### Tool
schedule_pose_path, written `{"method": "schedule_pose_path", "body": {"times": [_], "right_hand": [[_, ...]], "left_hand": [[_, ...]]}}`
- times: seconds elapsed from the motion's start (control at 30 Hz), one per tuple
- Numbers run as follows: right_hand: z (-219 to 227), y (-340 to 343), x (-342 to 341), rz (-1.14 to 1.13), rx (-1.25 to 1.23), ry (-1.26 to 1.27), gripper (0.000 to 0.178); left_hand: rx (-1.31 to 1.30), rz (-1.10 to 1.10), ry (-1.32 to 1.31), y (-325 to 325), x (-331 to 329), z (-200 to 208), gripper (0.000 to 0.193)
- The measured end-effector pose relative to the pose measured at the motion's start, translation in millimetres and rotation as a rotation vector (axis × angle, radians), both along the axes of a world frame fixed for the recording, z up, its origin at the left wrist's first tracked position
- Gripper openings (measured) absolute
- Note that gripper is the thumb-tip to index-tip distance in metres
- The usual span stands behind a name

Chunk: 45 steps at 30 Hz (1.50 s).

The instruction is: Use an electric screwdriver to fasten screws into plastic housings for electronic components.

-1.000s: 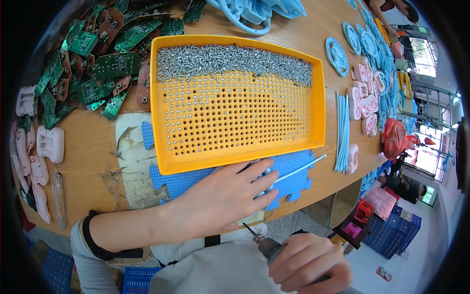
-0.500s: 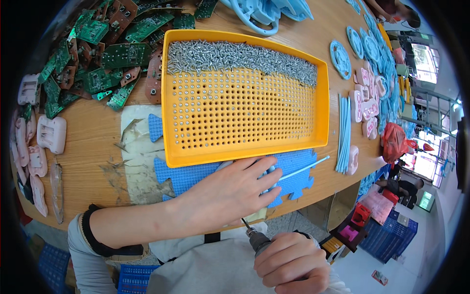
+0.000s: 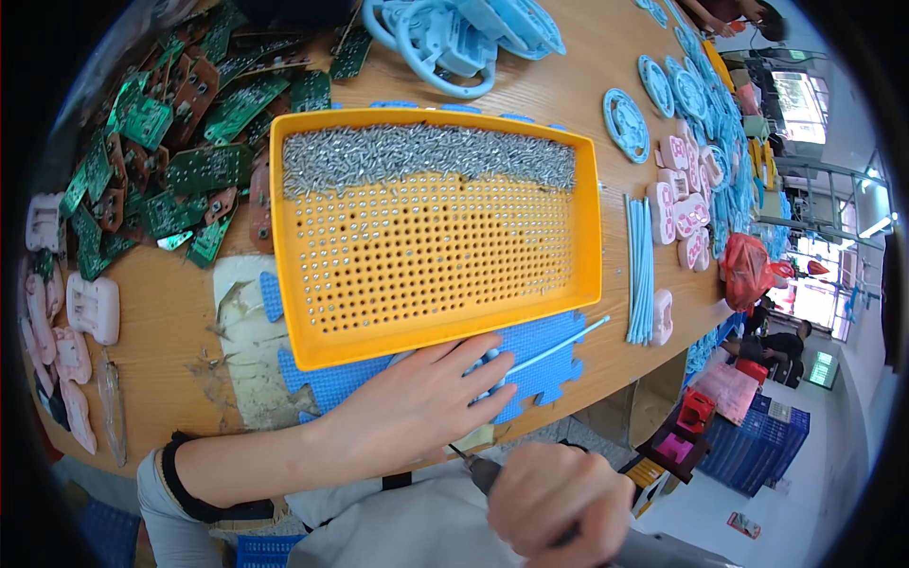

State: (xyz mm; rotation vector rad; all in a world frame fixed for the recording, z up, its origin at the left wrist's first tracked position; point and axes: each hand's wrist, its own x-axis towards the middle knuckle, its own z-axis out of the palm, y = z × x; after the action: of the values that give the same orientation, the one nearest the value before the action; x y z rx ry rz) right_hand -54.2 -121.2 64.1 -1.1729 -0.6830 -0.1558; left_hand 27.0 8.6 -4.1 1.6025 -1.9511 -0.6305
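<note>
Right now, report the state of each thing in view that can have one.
Left hand, palm down over the blue textured foam mat.
Right hand, closed around a grey power screwdriver.
Yellow rectangular plastic tray, open-topped, partly filled.
Small silvery metal screws, mostly heaped at the far side.
Green and brown circuit boards, piled loosely.

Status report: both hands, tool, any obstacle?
Left hand at pale blue rod, grip unclear. Right hand gripping grey screwdriver. Yellow screw tray covering part of blue mat.

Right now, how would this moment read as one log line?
left hand: over blue mat, by light-blue rod | right hand: grips grey driver | ahead: yellow tray holding screws
</note>
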Motion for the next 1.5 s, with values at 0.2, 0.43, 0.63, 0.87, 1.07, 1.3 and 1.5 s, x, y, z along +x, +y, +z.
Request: {"method": "schedule_pose_path", "body": {"times": [0.2,0.43,0.63,0.87,1.07,1.3,1.5], "right_hand": [[36,-66,-20,-0.144,-0.124,-0.121,0.011],[-1,-81,1,-0.751,-0.23,-0.108,0.079],[-13,-87,6,-0.674,-0.174,-0.041,0.084],[-16,-85,11,-0.744,-0.266,-0.034,0.08],[-16,-81,12,-0.744,-0.3,-0.049,0.081],[36,-60,-29,-0.44,-0.126,-0.119,0.022],[24,-34,-44,-0.196,-0.146,-0.003,0.021]], "left_hand": [[0.065,-0.078,-0.086,-4,4,8,0.086],[0.088,-0.123,-0.085,-7,6,10,0.097],[0.112,-0.124,-0.052,-8,8,13,0.096],[0.13,-0.124,-0.028,-8,9,15,0.096],[0.104,-0.093,-0.039,-6,7,12,0.096],[0.061,-0.074,-0.03,-6,5,8,0.095],[0.049,-0.034,0.082,-3,5,5,0.091]]}}
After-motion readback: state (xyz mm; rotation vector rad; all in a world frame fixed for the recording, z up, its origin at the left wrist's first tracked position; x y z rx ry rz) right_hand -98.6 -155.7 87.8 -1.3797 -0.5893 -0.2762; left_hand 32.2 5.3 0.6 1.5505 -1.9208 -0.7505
